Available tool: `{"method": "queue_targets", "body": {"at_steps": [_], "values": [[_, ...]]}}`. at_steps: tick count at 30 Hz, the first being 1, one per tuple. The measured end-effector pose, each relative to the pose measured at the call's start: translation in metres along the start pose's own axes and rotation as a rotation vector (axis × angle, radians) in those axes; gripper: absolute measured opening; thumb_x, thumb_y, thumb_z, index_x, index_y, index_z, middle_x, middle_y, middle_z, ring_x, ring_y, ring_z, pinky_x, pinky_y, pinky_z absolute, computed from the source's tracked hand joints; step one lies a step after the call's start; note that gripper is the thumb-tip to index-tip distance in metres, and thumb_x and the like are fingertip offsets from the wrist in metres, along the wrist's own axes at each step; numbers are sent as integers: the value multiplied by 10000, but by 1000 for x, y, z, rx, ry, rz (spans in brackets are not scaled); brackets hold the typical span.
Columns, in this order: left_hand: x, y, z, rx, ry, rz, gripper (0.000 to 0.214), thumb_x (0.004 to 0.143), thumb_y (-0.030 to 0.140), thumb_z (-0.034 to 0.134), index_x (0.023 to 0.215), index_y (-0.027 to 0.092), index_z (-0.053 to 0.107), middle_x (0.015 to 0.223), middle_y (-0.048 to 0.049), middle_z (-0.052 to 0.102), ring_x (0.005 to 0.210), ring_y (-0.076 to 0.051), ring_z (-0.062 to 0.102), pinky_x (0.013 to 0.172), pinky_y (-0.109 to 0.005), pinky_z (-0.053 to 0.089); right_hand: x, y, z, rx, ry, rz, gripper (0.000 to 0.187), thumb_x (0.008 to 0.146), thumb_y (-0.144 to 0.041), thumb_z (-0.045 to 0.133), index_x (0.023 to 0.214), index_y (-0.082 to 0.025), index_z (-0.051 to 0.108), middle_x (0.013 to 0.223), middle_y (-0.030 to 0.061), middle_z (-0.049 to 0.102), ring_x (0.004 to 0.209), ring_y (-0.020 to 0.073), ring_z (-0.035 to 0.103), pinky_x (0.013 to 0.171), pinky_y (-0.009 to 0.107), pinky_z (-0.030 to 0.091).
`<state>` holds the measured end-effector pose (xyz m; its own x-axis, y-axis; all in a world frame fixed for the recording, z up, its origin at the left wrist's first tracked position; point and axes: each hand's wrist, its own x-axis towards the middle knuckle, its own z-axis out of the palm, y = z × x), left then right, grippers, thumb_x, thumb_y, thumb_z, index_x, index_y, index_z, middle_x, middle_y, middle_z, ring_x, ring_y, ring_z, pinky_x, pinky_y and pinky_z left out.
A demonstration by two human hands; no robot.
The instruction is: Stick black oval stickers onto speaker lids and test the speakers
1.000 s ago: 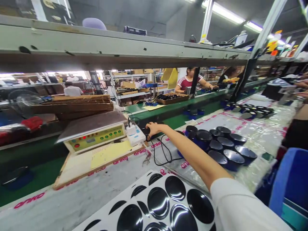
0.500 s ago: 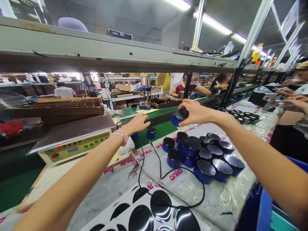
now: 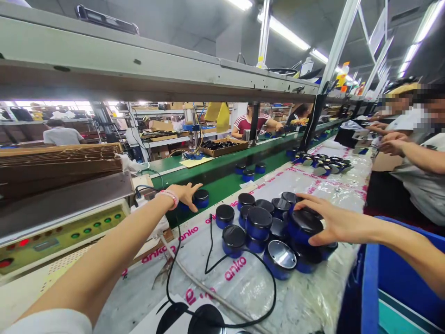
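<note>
My right hand (image 3: 328, 220) grips a round blue part with a black top (image 3: 306, 223), thumb on one side and fingers on the other, over the right side of a cluster of similar parts. Several of these stand close together, such as one round part (image 3: 259, 220) sitting on top of others. One nearer me shows a shiny, reflective top (image 3: 281, 255). On the green conveyor belt, my left hand (image 3: 184, 195) has its fingers spread beside another round blue part (image 3: 201, 198). Whether the fingers touch it, I cannot tell.
A black cable (image 3: 274, 297) loops over the plastic-covered table (image 3: 215, 250). Sheets with black discs (image 3: 206, 320) lie at the front. A control box (image 3: 86, 227) stands left, a blue bin (image 3: 370, 287) right. A long shelf (image 3: 194, 69) crosses above. Co-workers sit nearby.
My right hand has brought a round blue part from above the belt down and right to the cluster. My left hand has moved slightly down and left, close to a part on the belt. The view turned right.
</note>
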<state>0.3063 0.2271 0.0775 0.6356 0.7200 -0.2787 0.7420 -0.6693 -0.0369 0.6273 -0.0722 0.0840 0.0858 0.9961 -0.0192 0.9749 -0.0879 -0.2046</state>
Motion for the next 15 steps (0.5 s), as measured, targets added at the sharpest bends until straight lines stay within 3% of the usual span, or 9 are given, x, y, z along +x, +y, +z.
{"method": "queue_targets", "body": {"at_steps": [4, 7, 11, 13, 15], "values": [[1, 15, 22, -29, 76, 68, 495, 896, 414, 557, 1324, 194, 446, 1334, -118, 486, 1158, -278, 525, 966, -528, 441, 0, -2, 8, 39, -7, -63, 726, 615, -504, 696, 1271, -259, 508, 1549, 145, 222, 1408, 341, 221, 1102, 503, 278], [-7, 16, 27, -44, 167, 107, 481, 897, 419, 554, 1308, 188, 459, 1294, -114, 515, 1131, -267, 541, 956, -512, 449, -10, -3, 10, 46, 5, -57, 855, 663, -590, 661, 1407, -269, 389, 1578, 125, 124, 1430, 329, 123, 1114, 503, 250], [-13, 41, -6, -81, 306, 182, 543, 909, 458, 513, 1368, 196, 386, 1356, -131, 457, 1159, -284, 521, 972, -532, 429, -29, -13, -1, 55, 187, -67, 789, 739, -661, 571, 1429, -354, 341, 1577, 55, 154, 1426, 333, 158, 1113, 501, 268], [-11, 73, -31, -105, 347, 286, 597, 916, 496, 476, 1415, 212, 312, 1409, -138, 405, 1203, -294, 489, 1002, -541, 399, -34, -25, -8, 53, 325, -113, 663, 789, -641, 522, 1385, -385, 383, 1555, 35, 220, 1413, 321, 221, 1121, 474, 278], [-6, 113, -51, -119, 315, 430, 684, 891, 536, 500, 1450, 237, 242, 1426, -128, 401, 1209, -284, 491, 1016, -523, 394, -35, -39, -11, 35, 418, -170, 573, 823, -606, 497, 1346, -384, 419, 1520, 42, 284, 1395, 311, 273, 1128, 464, 278]]}}
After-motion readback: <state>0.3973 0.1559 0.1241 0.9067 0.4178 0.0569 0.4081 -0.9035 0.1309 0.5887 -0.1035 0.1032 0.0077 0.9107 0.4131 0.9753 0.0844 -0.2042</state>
